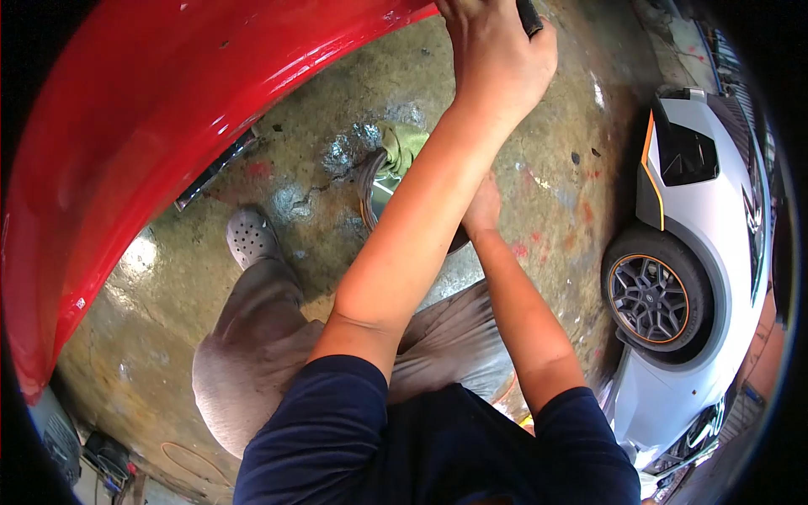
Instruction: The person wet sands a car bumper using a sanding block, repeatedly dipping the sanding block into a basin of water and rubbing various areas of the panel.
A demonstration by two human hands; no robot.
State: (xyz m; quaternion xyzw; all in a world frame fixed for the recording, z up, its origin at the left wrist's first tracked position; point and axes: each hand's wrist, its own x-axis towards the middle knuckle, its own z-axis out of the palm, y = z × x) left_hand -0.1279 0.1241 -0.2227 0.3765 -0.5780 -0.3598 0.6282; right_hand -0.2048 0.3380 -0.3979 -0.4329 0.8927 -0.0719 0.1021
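My left hand (497, 59) reaches to the top edge beside the red car panel (194, 76), closed on a dark block-like piece (528, 15). Its fingertips are cut off by the frame, and the piece's kind does not show. My right hand (484, 206) is lower down, partly behind my left forearm, with its fingers hidden. Near it is a dark-rimmed round container (367, 189), largely covered by that forearm. A green cloth (404, 147) hangs over the container's far rim.
A white car (699, 227) with an orange-ringed wheel (648, 299) stands at the right. The concrete floor (555, 185) has wet patches and red stains. My foot in a grey clog (251, 236) is beneath the red panel's edge. A thin hose or cord (189, 454) lies lower left.
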